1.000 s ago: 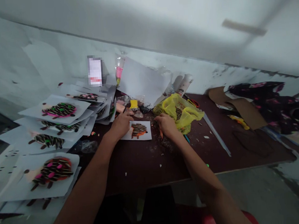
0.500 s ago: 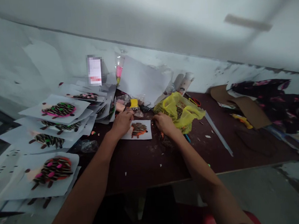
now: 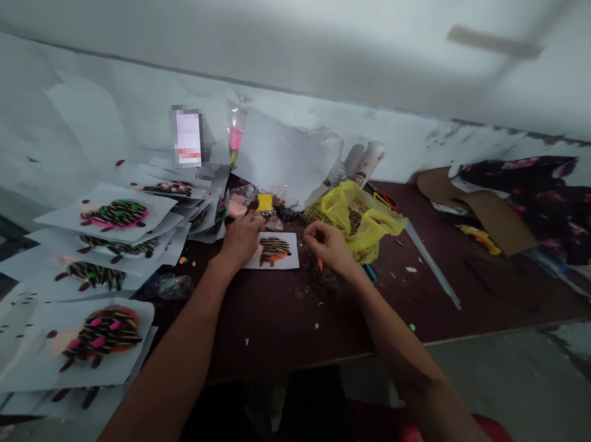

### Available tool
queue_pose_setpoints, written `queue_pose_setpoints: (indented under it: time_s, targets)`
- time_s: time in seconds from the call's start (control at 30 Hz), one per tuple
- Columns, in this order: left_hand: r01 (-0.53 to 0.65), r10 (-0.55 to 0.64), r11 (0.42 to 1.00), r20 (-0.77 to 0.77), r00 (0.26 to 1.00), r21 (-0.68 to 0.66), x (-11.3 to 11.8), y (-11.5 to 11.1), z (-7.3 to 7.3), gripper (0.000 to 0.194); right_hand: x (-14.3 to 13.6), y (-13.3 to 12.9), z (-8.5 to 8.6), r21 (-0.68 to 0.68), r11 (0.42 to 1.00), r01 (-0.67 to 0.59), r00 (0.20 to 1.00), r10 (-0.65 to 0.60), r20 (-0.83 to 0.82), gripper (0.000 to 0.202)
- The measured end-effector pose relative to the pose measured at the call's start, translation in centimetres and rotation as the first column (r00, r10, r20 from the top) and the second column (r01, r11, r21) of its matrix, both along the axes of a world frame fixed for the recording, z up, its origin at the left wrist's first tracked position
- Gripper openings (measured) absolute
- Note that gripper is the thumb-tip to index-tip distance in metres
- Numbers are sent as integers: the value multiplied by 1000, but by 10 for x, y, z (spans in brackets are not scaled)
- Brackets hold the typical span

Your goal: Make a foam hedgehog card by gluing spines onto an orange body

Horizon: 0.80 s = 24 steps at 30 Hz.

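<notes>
A white card (image 3: 294, 260) lies on the dark red table, bearing a hedgehog figure (image 3: 274, 250) of orange clay and dark striped sticks. My left hand (image 3: 242, 239) rests at the card's left edge, beside pink clay (image 3: 237, 208); its fingertips are partly hidden. Just right of the card, my right hand (image 3: 325, 244) has thumb and fingers pinched together, and anything between them is too small to name. Behind that hand sits an open yellow plastic bag (image 3: 341, 203) with short sticks inside. Yellow clay (image 3: 264, 202) lies behind the card.
Stacked papers with hedgehog figures (image 3: 112, 215) cover the left side. On the right are a clear strip (image 3: 432, 264), cardboard (image 3: 500, 220), a yellow tool (image 3: 479, 238) and dark floral cloth (image 3: 575, 207). Red-handled scissors (image 3: 385, 199) lie behind the bag. A phone (image 3: 188, 135) leans on the wall.
My right hand has turned slightly, its pinched fingers now raised and more visible. My left hand has shifted a little at the card's left side. The camera view has moved slightly.
</notes>
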<state>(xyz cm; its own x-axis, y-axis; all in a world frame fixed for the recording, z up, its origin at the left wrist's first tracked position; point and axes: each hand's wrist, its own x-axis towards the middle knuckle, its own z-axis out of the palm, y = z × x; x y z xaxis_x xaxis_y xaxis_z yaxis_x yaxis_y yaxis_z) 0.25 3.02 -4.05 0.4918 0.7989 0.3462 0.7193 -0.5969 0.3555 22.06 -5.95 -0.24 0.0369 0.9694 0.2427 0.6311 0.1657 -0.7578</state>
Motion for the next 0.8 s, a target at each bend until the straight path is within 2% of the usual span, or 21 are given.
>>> queue_pose_setpoints:
  time_s: [0.17, 0.33, 0.43, 0.53, 0.63, 0.8]
  targets:
    - [-6, 6, 1000, 27, 1000, 5, 0, -3, 4, 32, 2, -2, 3, -72, 990, -123, 949, 96, -300, 18]
    - [7, -7, 1000, 105, 994, 7, 0, -4, 6, 31, -2, -7, 7, -177, 965, -195, 871, 88, -484, 29]
    - [62, -56, 998, 243, 968, -17, 2, -9, 13, 26, -8, -9, 6, -188, 965, -180, 845, 54, -532, 32]
    - [227, -179, 971, 394, 902, -79, 5, -19, 25, 19, -15, -8, 2, -165, 977, -134, 830, 20, -557, 33]
    - [346, -253, 928, 449, 857, -136, 8, -29, 33, 16, -23, -7, -2, -145, 982, -122, 819, 17, -573, 35]
    - [371, -292, 919, 407, 866, -130, 10, -30, 33, 12, -33, -7, -4, -110, 989, -100, 832, 22, -555, 41]
